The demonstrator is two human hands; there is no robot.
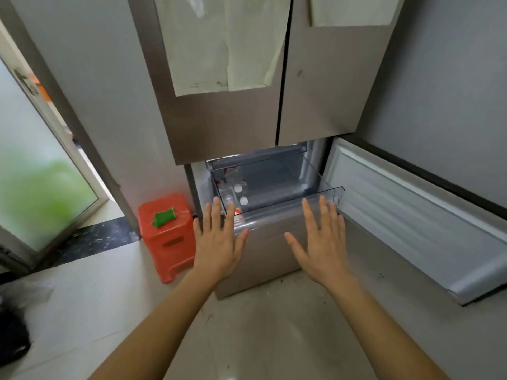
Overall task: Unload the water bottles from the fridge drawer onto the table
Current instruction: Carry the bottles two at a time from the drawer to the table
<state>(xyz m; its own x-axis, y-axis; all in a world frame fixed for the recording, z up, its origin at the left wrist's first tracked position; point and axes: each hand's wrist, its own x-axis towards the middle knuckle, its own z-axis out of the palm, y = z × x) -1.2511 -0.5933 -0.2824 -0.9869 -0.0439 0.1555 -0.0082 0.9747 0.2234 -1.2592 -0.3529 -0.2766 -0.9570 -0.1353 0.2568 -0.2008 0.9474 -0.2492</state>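
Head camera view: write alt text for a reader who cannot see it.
The left hand and right hand, both open, are held out toward a pulled-out clear fridge drawer with water bottles at its left end. The lower fridge door stands open on the right; an orange stool sits left.

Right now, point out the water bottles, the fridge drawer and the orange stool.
water bottles (238,188), head view, white cap of one bottle.
fridge drawer (339,192), head view, clear front rim.
orange stool (175,256), head view, front side.
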